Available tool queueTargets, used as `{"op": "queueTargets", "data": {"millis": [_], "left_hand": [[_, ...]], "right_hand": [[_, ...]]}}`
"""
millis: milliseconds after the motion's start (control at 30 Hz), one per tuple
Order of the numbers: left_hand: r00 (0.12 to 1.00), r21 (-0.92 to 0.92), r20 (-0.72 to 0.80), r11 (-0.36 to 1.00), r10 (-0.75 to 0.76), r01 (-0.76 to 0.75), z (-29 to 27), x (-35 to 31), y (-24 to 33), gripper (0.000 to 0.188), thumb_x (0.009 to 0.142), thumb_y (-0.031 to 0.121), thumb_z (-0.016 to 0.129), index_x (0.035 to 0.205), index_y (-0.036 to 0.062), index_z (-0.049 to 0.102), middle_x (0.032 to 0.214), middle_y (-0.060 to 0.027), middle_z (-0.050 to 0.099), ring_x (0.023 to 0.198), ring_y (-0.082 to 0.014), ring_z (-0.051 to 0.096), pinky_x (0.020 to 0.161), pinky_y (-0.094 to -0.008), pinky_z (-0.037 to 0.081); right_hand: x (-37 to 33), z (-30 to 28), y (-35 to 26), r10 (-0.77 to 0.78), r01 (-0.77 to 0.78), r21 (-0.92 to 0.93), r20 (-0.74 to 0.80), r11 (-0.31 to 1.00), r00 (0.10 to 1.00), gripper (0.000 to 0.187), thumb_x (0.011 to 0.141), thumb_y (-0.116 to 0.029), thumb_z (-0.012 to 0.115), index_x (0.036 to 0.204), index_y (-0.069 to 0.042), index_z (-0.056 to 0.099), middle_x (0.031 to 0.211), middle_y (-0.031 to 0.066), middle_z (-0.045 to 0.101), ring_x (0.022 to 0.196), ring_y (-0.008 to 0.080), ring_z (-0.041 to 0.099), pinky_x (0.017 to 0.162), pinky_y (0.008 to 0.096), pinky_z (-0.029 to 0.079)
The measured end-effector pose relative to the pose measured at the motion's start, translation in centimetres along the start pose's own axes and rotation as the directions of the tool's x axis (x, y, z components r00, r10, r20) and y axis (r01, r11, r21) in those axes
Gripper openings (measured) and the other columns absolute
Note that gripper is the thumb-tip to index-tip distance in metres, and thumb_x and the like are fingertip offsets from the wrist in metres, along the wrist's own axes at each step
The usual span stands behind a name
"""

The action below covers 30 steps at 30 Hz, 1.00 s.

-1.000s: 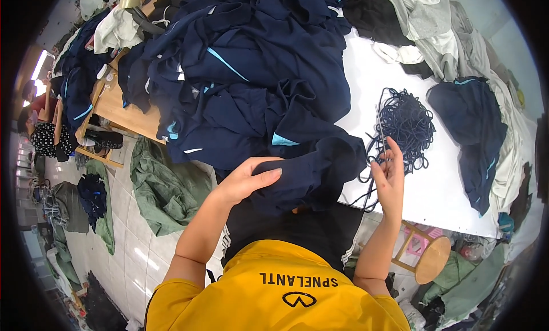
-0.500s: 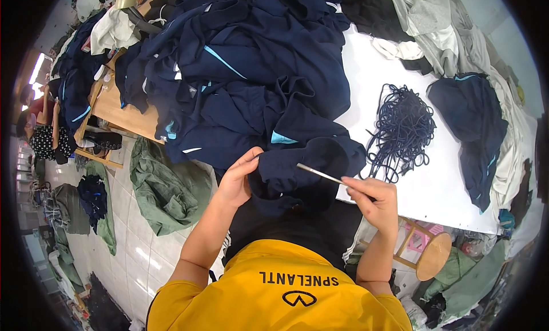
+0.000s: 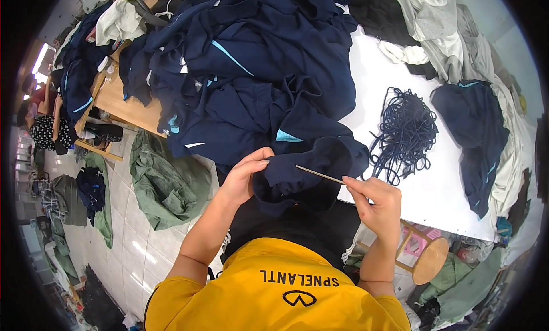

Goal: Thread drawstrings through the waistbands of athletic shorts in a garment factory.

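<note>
My left hand (image 3: pixel 247 175) pinches the edge of a navy garment (image 3: pixel 280 169) whose round, waistband-like opening faces me. Between thumb and fingers, my right hand (image 3: pixel 377 208) grips a thin metal rod (image 3: pixel 320 175). The rod points left over the opening, with its tip in front of the navy cloth; whether it touches the fabric I cannot tell. Behind the held part, the garment runs into a large heap of navy clothes (image 3: pixel 257 62) with light blue accents. To the right lies a tangled pile of navy cords (image 3: pixel 405 133).
A white tabletop (image 3: pixel 452 199) holds the cords and another navy garment (image 3: pixel 474 142). Grey and white cloth (image 3: pixel 440 28) is piled at the far right. Below stands a round wooden stool (image 3: pixel 430 261). Green fabric (image 3: pixel 166 182) lies on the tiled floor at left. Other people (image 3: pixel 48 125) are at far left.
My left hand has shifted slightly right along the garment's edge. My right hand keeps the rod in nearly the same place. The whole view has moved a little.
</note>
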State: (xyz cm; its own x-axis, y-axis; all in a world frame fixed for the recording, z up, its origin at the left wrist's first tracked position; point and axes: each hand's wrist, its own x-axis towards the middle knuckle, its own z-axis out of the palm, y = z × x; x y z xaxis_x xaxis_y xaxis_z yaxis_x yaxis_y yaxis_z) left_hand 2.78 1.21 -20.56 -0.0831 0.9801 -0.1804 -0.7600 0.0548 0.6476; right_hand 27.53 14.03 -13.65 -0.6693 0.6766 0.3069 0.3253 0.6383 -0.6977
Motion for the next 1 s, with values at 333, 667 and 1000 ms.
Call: {"op": "queueTargets", "data": {"millis": [333, 667, 1000], "left_hand": [[0.999, 0.077, 0.045, 0.997, -0.029, 0.025, -0.2, -0.3, 0.1, 0.015, 0.087, 0.019, 0.054, 0.088, 0.0044, 0.052, 0.084, -0.0031, 0.06, 0.078, -0.0099, 0.055, 0.073, -0.0227, 0.044], [0.981, 0.078, 0.117, 0.986, -0.157, 0.148, 0.3, -0.3, -0.1, 0.019, 0.083, 0.022, 0.059, 0.085, 0.0037, 0.054, 0.08, -0.0018, 0.059, 0.076, -0.0092, 0.054, 0.071, -0.0218, 0.042], [0.907, 0.534, 0.29, 0.838, -0.306, 0.113, 1.9, 0.1, 2.1, 0.026, 0.086, 0.016, 0.059, 0.107, 0.001, 0.055, 0.096, -0.0013, 0.058, 0.089, -0.0092, 0.054, 0.082, -0.0233, 0.041]], "right_hand": [[0.0, -0.9, -1.2, 0.006, 0.008, -0.161, 0.081, 0.987, 0.997, 0.018, 0.074, -0.004, 0.069, 0.09, -0.011, 0.074, 0.058, 0.0048, 0.058, 0.045, 0.017, 0.052, 0.041, 0.026, 0.036], [-0.6, -0.8, 2.7, 0.277, -0.542, 0.474, 0.519, 0.694, 0.808, 0.015, 0.082, 0.001, 0.063, 0.094, 0.001, 0.071, 0.068, -0.0007, 0.064, 0.056, 0.0003, 0.045, 0.048, 0.0179, 0.032], [0.4, -0.2, 2.1, 0.138, -0.468, 0.548, 0.536, 0.693, 0.833, 0.006, 0.082, -0.002, 0.066, 0.084, -0.001, 0.071, 0.058, -0.0032, 0.056, 0.05, 0.0004, 0.039, 0.046, 0.0185, 0.028]]}}
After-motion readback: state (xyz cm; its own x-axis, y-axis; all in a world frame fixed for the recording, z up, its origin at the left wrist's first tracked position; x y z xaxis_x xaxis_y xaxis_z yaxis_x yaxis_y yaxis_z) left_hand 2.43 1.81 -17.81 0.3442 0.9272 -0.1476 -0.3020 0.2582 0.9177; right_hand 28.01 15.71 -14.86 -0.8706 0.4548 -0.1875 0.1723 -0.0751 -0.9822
